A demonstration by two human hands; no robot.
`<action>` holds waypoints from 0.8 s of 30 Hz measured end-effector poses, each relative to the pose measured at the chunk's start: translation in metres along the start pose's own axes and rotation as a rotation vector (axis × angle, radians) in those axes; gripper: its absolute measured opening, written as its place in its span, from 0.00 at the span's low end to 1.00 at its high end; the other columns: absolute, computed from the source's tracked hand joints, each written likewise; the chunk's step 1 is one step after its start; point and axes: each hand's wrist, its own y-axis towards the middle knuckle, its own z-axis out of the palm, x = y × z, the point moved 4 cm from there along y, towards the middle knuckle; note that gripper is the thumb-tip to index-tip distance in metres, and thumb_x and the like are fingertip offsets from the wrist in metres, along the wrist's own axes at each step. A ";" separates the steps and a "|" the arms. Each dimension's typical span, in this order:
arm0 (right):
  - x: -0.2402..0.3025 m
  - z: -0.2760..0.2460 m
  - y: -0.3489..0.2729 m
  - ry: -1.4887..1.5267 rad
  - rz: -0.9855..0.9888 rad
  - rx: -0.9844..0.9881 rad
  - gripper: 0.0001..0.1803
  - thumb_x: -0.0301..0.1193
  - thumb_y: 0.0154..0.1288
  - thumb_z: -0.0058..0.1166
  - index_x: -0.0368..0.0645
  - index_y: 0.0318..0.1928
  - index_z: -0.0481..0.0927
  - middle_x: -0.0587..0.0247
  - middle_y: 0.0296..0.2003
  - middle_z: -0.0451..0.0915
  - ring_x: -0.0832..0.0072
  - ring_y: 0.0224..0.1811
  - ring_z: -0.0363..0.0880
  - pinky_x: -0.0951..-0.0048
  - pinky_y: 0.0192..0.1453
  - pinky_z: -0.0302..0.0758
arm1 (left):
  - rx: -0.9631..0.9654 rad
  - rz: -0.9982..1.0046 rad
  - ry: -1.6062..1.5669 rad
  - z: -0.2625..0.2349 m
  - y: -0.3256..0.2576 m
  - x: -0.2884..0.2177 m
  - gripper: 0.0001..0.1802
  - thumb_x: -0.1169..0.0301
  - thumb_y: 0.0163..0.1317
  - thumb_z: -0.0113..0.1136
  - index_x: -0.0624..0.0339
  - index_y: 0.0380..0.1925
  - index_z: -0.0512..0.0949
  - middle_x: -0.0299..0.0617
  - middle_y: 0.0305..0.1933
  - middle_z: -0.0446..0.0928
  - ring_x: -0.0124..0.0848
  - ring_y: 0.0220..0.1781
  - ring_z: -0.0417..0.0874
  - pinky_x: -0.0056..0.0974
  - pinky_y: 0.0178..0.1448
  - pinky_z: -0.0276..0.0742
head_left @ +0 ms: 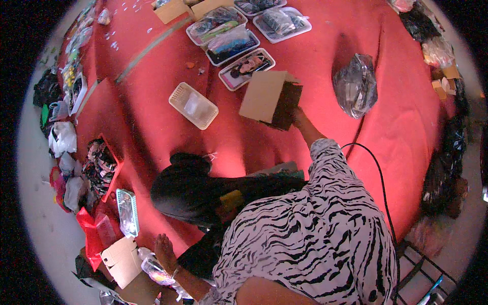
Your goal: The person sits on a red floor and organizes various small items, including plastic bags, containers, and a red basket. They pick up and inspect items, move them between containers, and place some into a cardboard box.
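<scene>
A brown cardboard box [262, 96] is held out in front of me, tilted, above the red cloth. My right hand [300, 120] grips it by its near right edge, and some of the fingers are hidden by the box. The box's right side is dark. At the lower left, my left hand [165, 252] has its fingers stretched out and holds nothing I can see. Right beside that hand lies a clear plastic packet [155, 271] with colourful contents, and an open cardboard box [122, 262] stands just left of it.
A cream plastic basket [206, 112] sits left of the held box. Beyond are filled trays, one a white tray [272, 57]. A clear bag [356, 86] lies to the right. A red tray [118, 165] and a light-blue basket [127, 213] are at left. A black cable [378, 168] runs down the right.
</scene>
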 end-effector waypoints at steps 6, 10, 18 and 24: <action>0.022 0.014 -0.004 0.001 -0.041 0.049 0.28 0.53 0.63 0.41 0.39 0.45 0.74 0.58 0.40 0.73 0.69 0.34 0.74 0.66 0.36 0.71 | 0.252 0.735 1.348 0.020 -0.002 -0.023 0.23 0.76 0.60 0.50 0.72 0.56 0.65 0.51 0.52 0.74 0.35 0.57 0.73 0.34 0.55 0.73; 0.037 0.036 -0.014 -0.021 -0.070 0.074 0.29 0.54 0.63 0.41 0.39 0.46 0.74 0.57 0.41 0.73 0.68 0.35 0.75 0.65 0.37 0.72 | 0.209 0.241 0.299 0.022 -0.012 -0.025 0.24 0.76 0.60 0.50 0.70 0.57 0.63 0.51 0.54 0.73 0.35 0.56 0.74 0.33 0.55 0.73; -0.004 0.014 -0.024 0.363 0.064 0.095 0.31 0.56 0.63 0.40 0.39 0.47 0.73 0.56 0.44 0.73 0.67 0.37 0.75 0.65 0.39 0.72 | 0.199 0.289 0.188 0.004 -0.029 -0.021 0.21 0.72 0.65 0.45 0.67 0.58 0.63 0.49 0.54 0.73 0.34 0.52 0.77 0.32 0.52 0.75; -0.012 0.009 0.000 0.636 0.162 0.201 0.33 0.57 0.63 0.39 0.39 0.49 0.73 0.55 0.46 0.73 0.66 0.38 0.75 0.64 0.41 0.72 | 0.240 0.214 0.095 -0.011 -0.015 -0.016 0.19 0.71 0.66 0.43 0.67 0.55 0.65 0.49 0.52 0.74 0.32 0.49 0.78 0.30 0.49 0.77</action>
